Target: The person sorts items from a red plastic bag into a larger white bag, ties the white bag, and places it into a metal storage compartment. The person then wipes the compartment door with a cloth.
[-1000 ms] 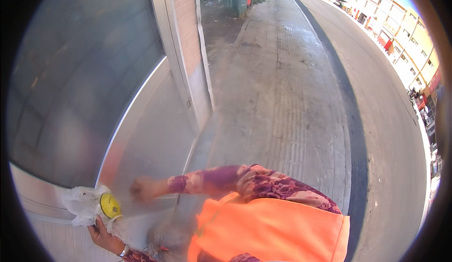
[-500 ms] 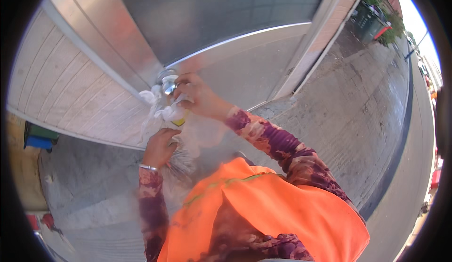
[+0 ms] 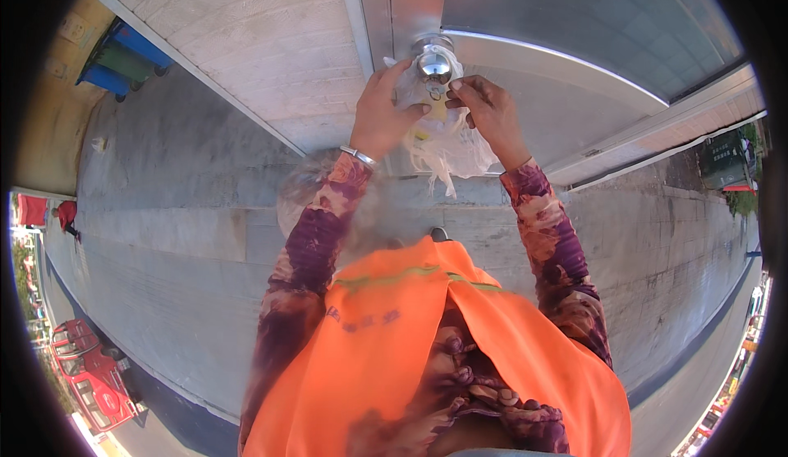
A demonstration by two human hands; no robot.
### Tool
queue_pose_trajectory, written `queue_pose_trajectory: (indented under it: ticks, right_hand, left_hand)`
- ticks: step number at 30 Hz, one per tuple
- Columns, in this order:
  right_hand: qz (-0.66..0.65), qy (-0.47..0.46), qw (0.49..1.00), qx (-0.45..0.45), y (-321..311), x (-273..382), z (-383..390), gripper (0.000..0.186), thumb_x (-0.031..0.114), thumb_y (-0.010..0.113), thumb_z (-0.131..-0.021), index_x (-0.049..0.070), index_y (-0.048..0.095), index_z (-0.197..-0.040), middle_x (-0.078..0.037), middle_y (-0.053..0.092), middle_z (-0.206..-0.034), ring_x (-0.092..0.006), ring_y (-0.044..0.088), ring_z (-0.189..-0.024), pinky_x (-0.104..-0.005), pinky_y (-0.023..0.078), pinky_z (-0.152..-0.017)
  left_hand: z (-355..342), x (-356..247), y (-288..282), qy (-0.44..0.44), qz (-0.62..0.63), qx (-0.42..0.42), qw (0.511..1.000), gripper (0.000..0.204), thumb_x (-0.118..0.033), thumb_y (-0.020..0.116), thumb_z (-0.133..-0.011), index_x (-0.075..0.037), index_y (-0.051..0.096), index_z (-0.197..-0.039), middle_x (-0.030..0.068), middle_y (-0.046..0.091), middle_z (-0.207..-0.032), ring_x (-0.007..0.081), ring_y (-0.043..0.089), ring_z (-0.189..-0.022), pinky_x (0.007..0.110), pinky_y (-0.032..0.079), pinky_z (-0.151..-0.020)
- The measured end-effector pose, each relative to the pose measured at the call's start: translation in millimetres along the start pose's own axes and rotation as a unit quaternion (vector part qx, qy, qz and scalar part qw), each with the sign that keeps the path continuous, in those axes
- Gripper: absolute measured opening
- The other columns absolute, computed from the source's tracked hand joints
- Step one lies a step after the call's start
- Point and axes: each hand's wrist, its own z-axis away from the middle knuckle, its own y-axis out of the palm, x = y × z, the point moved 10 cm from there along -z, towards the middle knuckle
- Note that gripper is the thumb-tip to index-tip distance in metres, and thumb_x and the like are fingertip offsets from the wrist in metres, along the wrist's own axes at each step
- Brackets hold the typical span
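A shiny round door knob [image 3: 433,64] sits on a metal door, with a small key ring [image 3: 435,92] just below it. From around the knob hangs a thin white plastic bag [image 3: 461,151], with something yellow [image 3: 423,134] showing through. My left hand [image 3: 384,110] is at the knob's left, thumb and fingers apart, beside the bag's edge. On the other side, my right hand [image 3: 491,116] has its fingers curled and its fingertips together at the bag's upper part. A silver bracelet [image 3: 359,156] circles my left wrist.
A pale wall [image 3: 271,30] adjoins the door frame on the left. Wheeled bins [image 3: 123,63] stand far left, another dark bin [image 3: 724,160] far right. Paved ground [image 3: 180,186] runs along the wall. A red vehicle [image 3: 94,375] is at the lower left.
My view has swung left, so the door appears further right. My left hand has risen from below the bag to beside the knob; my right hand has shifted to the knob's lower right.
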Motion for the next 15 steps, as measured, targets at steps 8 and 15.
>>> queue_pose_trajectory:
  ticks: [8, 15]
  right_hand:
    - [0.289, -0.009, 0.957, 0.006, 37.0, 24.1, -0.9, 0.039, 0.036, 0.067, -0.089, -0.003, 0.065, -0.082, -0.012, 0.067, -0.069, -0.0250, 0.066, -0.061, -0.0345, 0.049, -0.056]
    - [0.483, -0.208, 0.841, -0.129, 45.4, 88.7, 20.2, 0.035, 0.033, 0.066, -0.088, 0.001, 0.058, -0.075, -0.015, 0.061, -0.068, -0.0339, 0.065, -0.063, -0.0417, 0.050, -0.055]
  left_hand:
    - [16.0, -15.0, -23.2, 0.011, 0.041, -0.093, 0.995, 0.047, -0.001, 0.070, -0.079, -0.009, 0.062, -0.124, 0.0105, 0.061, -0.115, 0.0200, 0.062, -0.100, 0.030, 0.057, -0.077]
    - [27.2, 6.6, -44.1, -0.006, 0.075, -0.094, 0.993, 0.044, -0.005, 0.068, -0.078, -0.008, 0.062, -0.121, 0.0111, 0.062, -0.115, 0.0238, 0.064, -0.096, 0.034, 0.055, -0.079]
